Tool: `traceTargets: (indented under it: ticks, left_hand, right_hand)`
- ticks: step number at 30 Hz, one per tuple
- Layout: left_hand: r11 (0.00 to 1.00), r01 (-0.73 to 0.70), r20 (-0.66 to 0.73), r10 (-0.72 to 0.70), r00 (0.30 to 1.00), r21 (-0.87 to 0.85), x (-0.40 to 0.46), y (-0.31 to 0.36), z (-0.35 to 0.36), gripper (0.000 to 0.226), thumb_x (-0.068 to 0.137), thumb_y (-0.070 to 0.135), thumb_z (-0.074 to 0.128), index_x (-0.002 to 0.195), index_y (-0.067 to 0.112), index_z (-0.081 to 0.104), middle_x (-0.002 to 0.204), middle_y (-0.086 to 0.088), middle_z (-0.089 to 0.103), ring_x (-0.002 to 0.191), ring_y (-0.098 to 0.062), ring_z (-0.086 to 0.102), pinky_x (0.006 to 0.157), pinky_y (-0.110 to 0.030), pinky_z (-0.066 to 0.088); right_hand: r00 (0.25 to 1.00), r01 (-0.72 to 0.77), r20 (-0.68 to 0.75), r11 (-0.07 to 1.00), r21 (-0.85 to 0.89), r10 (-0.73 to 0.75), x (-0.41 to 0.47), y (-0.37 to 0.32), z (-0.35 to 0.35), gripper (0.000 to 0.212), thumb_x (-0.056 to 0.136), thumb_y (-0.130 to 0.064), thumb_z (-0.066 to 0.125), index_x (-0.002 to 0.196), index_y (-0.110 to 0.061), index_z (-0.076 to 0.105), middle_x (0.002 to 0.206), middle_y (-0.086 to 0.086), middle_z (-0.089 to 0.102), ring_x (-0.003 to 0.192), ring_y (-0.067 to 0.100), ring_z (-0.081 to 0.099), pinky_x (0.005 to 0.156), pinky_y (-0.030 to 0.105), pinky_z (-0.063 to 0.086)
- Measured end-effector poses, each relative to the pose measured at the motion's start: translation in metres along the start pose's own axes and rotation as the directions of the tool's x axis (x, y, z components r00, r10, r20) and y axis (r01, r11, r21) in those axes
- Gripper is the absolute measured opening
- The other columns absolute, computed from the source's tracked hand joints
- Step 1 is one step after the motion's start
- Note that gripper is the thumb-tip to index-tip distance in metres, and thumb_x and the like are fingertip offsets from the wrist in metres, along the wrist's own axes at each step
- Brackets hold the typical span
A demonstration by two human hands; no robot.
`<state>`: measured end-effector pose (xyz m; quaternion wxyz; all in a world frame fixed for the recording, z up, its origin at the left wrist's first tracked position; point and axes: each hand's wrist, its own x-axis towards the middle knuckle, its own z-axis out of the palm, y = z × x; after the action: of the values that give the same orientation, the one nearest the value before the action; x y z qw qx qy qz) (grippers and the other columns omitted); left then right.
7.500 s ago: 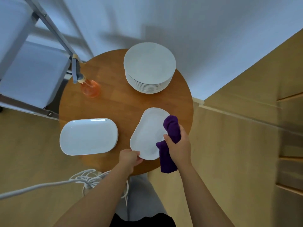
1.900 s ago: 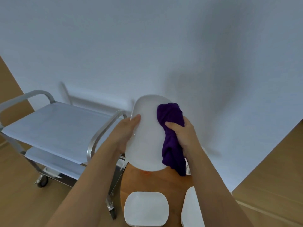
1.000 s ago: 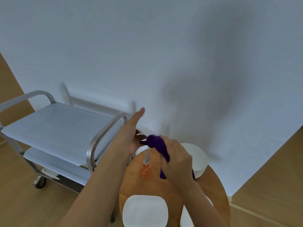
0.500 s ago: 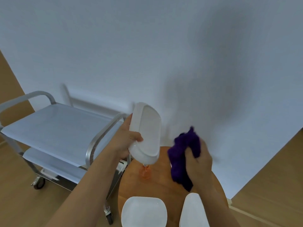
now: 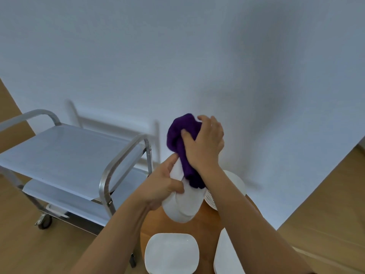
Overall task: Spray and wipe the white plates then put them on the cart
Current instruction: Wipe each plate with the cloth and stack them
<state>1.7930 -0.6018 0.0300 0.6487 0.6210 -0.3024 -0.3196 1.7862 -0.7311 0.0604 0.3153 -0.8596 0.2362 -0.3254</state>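
Using the round wooden table as the ref point: nearest you, on its front edge, sits a squarish white plate w/ rounded corners, flat and glossy. Right of it there's a 2nd white plate, mostly cut off by your right forearm, so can't tell the shape.

Above the table's middle you've got the oval plate lifted clear of the wood, tilted steeply. It's smooth white glazed ceramic, and the raised foot ring on it shows. Your left hand grips its left edge, thumb curled over the face and fingers wrapped behind. Your right hand is bunched around a purple cloth, soft fuzzy fabric, pressing it onto the plate's upper part; the cloth hangs down over the face.

At the table's far right, a stack of round white plates peeks out behind your right arm.

Left of the table stands the cart: brushed metal tube frame, two flat pale shelves, a caster wheel on the wood floor. Plain white wall behind the lot.
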Motion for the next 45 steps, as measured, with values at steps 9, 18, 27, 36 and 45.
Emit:
traceTargets:
  ticks: [9,18,27,36,45]
  left_hand:
    - [0.962,-0.12,-0.025,0.118,0.993,-0.245,-0.011,0.003,-0.01,0.088,0.047,0.003,0.07,0.127,0.032,0.05,0.108,-0.002,0.067,0.098,-0.025,0.066,0.069,-0.033,0.056]
    - [0.829,-0.342,-0.308,0.217,0.926,-0.443,0.013,0.022,-0.007,0.092,0.054,-0.021,0.046,0.133,0.027,0.049,0.109,-0.002,0.066,0.094,-0.023,0.066,0.064,-0.038,0.059]
    - [0.947,-0.173,-0.256,0.102,0.961,-0.271,0.023,0.014,-0.039,0.02,0.074,0.019,0.062,0.089,0.015,0.075,0.076,-0.003,0.073,0.063,-0.018,0.069,0.055,-0.026,0.055]
    - [0.97,0.17,0.069,-0.16,0.985,-0.175,0.036,0.022,-0.069,0.042,0.054,0.023,0.085,0.094,0.016,0.078,0.099,-0.013,0.073,0.088,-0.027,0.071,0.067,-0.033,0.058]
    - [0.924,-0.15,-0.286,0.047,0.957,-0.352,0.029,0.011,-0.043,0.039,0.075,0.023,0.059,0.11,0.006,0.064,0.099,-0.012,0.073,0.087,-0.023,0.071,0.064,-0.03,0.058]
  right_hand:
    - [0.945,-0.324,0.128,0.907,0.269,0.299,0.037,0.029,-0.025,0.044,0.09,-0.044,0.042,0.056,-0.017,0.035,0.055,-0.004,0.039,0.053,0.015,0.037,0.054,0.03,0.031]
    - [0.918,-0.389,0.298,0.736,0.554,0.262,-0.017,0.024,-0.01,0.052,0.077,-0.062,0.056,0.118,-0.029,0.052,0.096,-0.009,0.064,0.085,0.01,0.064,0.071,0.028,0.053]
    - [0.864,-0.476,0.466,0.614,0.63,0.193,-0.001,0.049,-0.046,0.028,0.072,-0.025,0.077,0.096,-0.015,0.066,0.076,0.002,0.07,0.06,0.012,0.065,0.051,0.024,0.05]
    - [0.752,-0.208,0.657,0.93,0.302,-0.045,0.012,0.045,-0.074,0.036,0.071,-0.031,0.08,0.1,-0.013,0.066,0.094,0.012,0.07,0.084,0.029,0.068,0.075,0.043,0.056]
    - [0.945,-0.327,0.135,0.879,0.348,0.298,-0.014,0.063,-0.04,0.052,0.085,-0.057,0.05,0.129,-0.03,0.047,0.119,0.006,0.051,0.093,0.019,0.06,0.076,0.035,0.052]
